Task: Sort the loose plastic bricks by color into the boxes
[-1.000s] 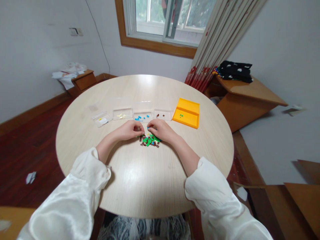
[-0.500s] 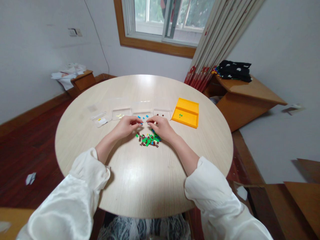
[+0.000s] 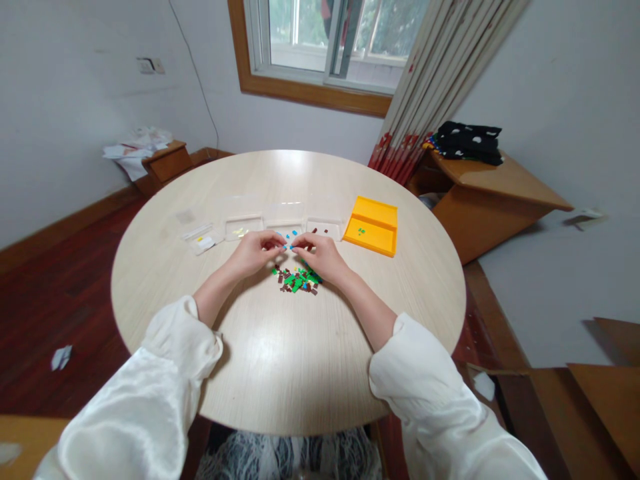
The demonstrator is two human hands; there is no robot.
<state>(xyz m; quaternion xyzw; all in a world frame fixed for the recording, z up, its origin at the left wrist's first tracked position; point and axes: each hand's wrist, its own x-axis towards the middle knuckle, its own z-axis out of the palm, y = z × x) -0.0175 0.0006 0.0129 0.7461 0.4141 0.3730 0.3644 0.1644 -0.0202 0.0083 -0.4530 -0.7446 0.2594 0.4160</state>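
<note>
My left hand is closed in a pinch, with a small blue building brick at its fingertips. Close beside it, my right hand pinches another small blue brick. The fingertips of both hands nearly meet in front of a clear box that has blue pieces in it. On the near side of my hands lies a loose pile of green, brown, blue and yellow bricks, its right part covered by my right hand.
More clear boxes stand in the row: one with pale yellow pieces, one with brown pieces, and one with yellow pieces at the left. An open orange case with small green pieces sits right. All rest on a round table.
My right hand has shifted slightly left, bringing its fingertips closer to the left ones. A blue brick now shows at the right fingertips.
</note>
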